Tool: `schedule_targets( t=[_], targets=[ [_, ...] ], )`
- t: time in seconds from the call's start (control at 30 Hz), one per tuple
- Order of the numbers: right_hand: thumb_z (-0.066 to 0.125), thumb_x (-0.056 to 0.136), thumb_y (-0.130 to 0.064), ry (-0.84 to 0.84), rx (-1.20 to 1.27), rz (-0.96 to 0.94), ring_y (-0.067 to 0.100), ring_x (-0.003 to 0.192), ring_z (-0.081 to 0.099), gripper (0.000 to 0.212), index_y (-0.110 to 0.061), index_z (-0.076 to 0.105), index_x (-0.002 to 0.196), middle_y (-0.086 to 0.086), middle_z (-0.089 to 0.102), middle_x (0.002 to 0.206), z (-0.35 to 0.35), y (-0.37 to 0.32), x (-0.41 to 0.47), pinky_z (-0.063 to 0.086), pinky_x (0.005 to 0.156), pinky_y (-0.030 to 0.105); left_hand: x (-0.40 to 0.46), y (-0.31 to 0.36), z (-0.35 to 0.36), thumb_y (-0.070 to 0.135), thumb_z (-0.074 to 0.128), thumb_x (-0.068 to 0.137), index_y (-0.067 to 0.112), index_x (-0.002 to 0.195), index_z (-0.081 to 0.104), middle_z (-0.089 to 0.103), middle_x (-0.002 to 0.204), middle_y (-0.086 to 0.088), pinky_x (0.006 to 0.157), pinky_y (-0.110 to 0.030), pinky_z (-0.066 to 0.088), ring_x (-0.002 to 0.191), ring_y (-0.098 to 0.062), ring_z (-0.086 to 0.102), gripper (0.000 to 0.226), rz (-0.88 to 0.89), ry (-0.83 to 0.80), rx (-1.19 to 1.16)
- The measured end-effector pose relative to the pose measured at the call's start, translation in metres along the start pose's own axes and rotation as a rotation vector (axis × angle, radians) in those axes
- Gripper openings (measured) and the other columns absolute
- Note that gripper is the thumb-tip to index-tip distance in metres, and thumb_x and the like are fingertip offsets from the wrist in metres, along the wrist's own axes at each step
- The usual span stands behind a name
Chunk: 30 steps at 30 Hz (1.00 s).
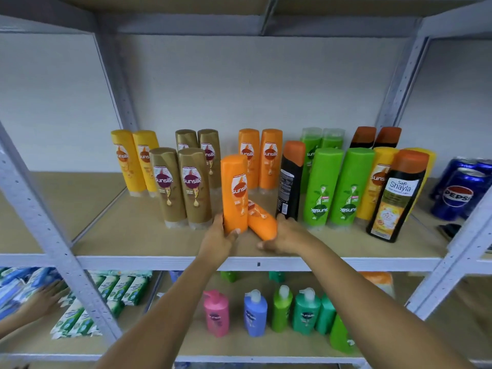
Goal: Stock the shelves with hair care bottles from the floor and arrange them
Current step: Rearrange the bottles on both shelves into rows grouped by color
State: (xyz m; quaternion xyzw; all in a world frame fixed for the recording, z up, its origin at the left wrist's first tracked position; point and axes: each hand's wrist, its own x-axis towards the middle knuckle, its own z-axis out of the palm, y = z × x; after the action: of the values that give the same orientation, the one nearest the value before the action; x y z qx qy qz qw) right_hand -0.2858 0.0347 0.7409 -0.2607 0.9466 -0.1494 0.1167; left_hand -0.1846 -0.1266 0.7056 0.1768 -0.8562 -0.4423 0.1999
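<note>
Orange Sunsilk bottle [234, 193] stands upright near the front of the middle shelf [165, 262], cap down, gripped at its lower end by the left hand [221, 239], thumb across the front and fingers curled round the side. A second orange bottle [262, 221] lies tilted on the shelf board, its upper end touching the upright bottle's right side. The right hand [285, 235] wraps round the tilted bottle's lower end, fingers curled behind it.

Left of the upright orange bottle stand two gold Sunsilk bottles [182, 187], with two more gold and two yellow bottles [134, 161] further back and left. Directly behind it stand two orange bottles [261, 158]. To its right stand a black bottle with orange cap [290, 179], then two green Sunsilk bottles [338, 187], labels inverted, then a Safi Shayla bottle [396, 195]. Pepsi cans [458, 190] stand at the far right.

Below the upright bottle, on the lower shelf, stand pump bottles: pink [217, 314], blue [255, 314] and green [306, 312].
</note>
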Motion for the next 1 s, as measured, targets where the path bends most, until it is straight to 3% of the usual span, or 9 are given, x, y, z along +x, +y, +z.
schedule_targets(
  t=[0.1,0.23,0.5,0.63,0.83,1.0],
  targets=[
    [0.064,0.076,-0.063,-0.006,0.055,0.031,0.031,0.121,0.048,0.087,-0.012,0.033,0.138,0.016,0.045,0.135,-0.003,-0.001,0.001,0.040,0.088,0.033,0.001,0.003,-0.001,0.030,0.062,0.091,0.016,0.140,0.033,0.051,0.137,-0.004,0.100,-0.037,0.042,0.123,-0.024,0.050,0.059,-0.017,-0.022,-0.018],
    [0.067,0.072,-0.064,-0.018,0.132,0.076,0.028,0.114,0.054,0.083,-0.010,0.043,0.130,0.012,0.053,0.129,-0.003,-0.002,0.002,0.044,0.085,0.032,0.000,0.004,0.001,0.032,0.064,0.089,0.016,0.134,0.039,0.055,0.130,-0.004,0.091,-0.032,0.043,0.116,-0.021,0.053,0.054,-0.042,0.002,-0.060],
    [0.079,0.066,-0.048,0.090,0.246,0.098,0.025,0.101,0.057,0.068,-0.014,0.046,0.115,0.005,0.057,0.112,-0.005,-0.002,-0.004,0.040,0.072,0.029,0.011,0.002,-0.007,0.029,0.060,0.093,0.016,0.140,0.036,0.050,0.140,-0.006,0.103,-0.038,0.040,0.126,-0.024,0.048,0.054,-0.078,-0.072,-0.043],
    [0.081,0.067,-0.040,0.110,0.561,0.106,0.024,0.097,0.058,0.059,-0.015,0.048,0.109,0.004,0.059,0.105,0.001,0.005,-0.006,0.049,0.079,0.035,0.015,0.001,-0.008,0.027,0.059,0.093,0.017,0.140,0.034,0.048,0.140,-0.005,0.103,-0.039,0.039,0.127,-0.024,0.047,0.054,-0.096,-0.084,-0.044],
    [0.072,0.083,-0.027,0.136,1.054,0.009,0.018,0.088,0.060,0.044,-0.013,0.046,0.117,0.006,0.061,0.109,0.005,0.002,-0.017,0.044,0.061,0.027,0.020,0.000,-0.011,0.028,0.059,0.093,0.021,0.140,0.029,0.048,0.139,-0.004,0.106,-0.044,0.039,0.127,-0.025,0.046,0.056,-0.101,-0.112,-0.080],
    [0.065,0.088,-0.019,0.115,1.407,-0.091,0.018,0.103,0.062,0.041,-0.019,0.048,0.125,0.002,0.064,0.116,0.010,-0.004,-0.012,0.049,0.082,0.030,0.024,0.001,-0.010,0.033,0.061,0.091,0.021,0.137,0.035,0.053,0.131,0.001,0.102,-0.040,0.043,0.116,-0.019,0.052,0.054,-0.116,-0.101,-0.140]
  ],
)
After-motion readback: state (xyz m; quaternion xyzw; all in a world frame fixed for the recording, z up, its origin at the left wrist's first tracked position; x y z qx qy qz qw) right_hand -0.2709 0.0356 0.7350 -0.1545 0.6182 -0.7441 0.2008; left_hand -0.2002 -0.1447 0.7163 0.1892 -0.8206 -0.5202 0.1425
